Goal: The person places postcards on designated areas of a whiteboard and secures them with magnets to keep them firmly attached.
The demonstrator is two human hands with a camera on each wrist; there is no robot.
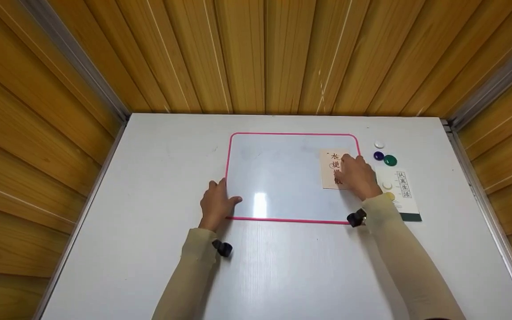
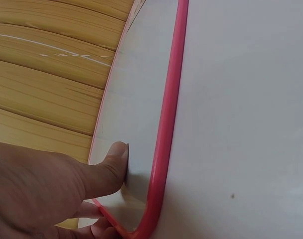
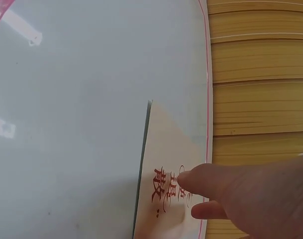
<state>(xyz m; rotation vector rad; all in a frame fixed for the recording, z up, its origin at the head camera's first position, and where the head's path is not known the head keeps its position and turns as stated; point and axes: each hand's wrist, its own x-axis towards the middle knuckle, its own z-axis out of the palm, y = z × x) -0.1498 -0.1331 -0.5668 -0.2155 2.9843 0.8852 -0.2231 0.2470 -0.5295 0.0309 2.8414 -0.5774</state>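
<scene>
A whiteboard (image 1: 278, 173) with a pink rim lies on the white table. My left hand (image 1: 217, 205) grips its near left corner; in the left wrist view the thumb (image 2: 114, 167) is over the face and the fingers are at the rim. Near the board's right side is a beige card (image 1: 328, 178) printed with red characters. My right hand (image 1: 359, 177) holds this card by its right part, the thumb (image 3: 201, 180) across the print. A thin dark shadow runs along the card's edge in the right wrist view; the hand covers the card's right side.
Right of the board are three round magnets: white (image 1: 379, 144), purple-blue (image 1: 378, 155) and green (image 1: 390, 160). Below them lies a white card (image 1: 410, 205) with a dark green band, partly behind the right wrist. Wood-look panels (image 1: 265, 58) wall the table (image 1: 167, 178).
</scene>
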